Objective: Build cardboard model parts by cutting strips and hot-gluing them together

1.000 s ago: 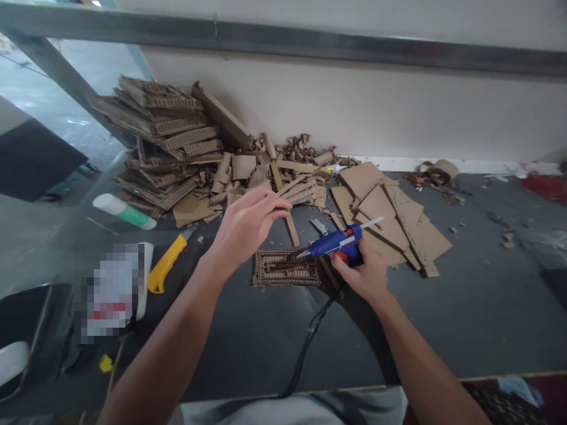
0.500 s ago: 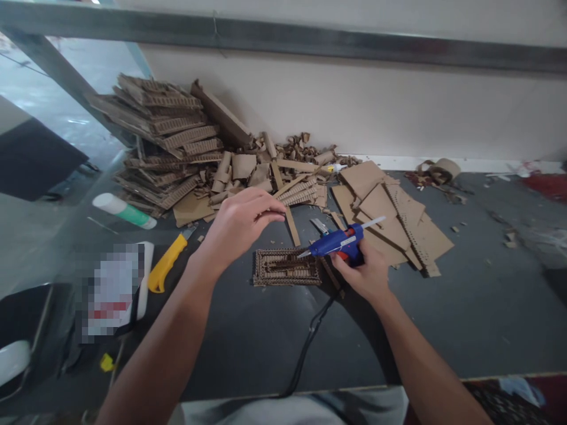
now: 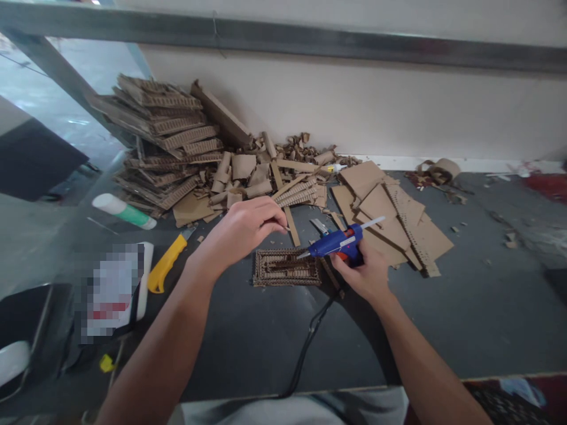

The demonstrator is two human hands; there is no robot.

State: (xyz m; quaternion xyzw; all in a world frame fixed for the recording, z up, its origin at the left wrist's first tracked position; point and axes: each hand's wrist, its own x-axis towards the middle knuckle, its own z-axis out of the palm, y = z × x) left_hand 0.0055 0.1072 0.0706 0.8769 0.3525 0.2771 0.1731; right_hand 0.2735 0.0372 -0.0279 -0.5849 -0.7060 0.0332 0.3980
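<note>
My right hand (image 3: 365, 273) grips a blue hot glue gun (image 3: 339, 242). Its nozzle points left, just over the right edge of a small rectangular corrugated cardboard piece (image 3: 286, 267) lying flat on the dark table (image 3: 248, 330). The gun's black cord (image 3: 305, 348) runs down toward me. My left hand (image 3: 241, 230) hovers above that piece's upper left, fingers pinched together at their tips. They sit beside a thin cardboard strip (image 3: 292, 227); what they pinch is too small to make out.
A heap of corrugated cardboard (image 3: 163, 141) is piled at the back left against the wall, with flat cut sheets (image 3: 390, 206) at the right. A yellow utility knife (image 3: 166, 262), a green-and-white tube (image 3: 124, 211) and a blurred white container (image 3: 116, 289) lie left.
My left hand has lowered slightly toward the table and its fingers have drawn into a tighter pinch. The right hand and glue gun have stayed nearly still.
</note>
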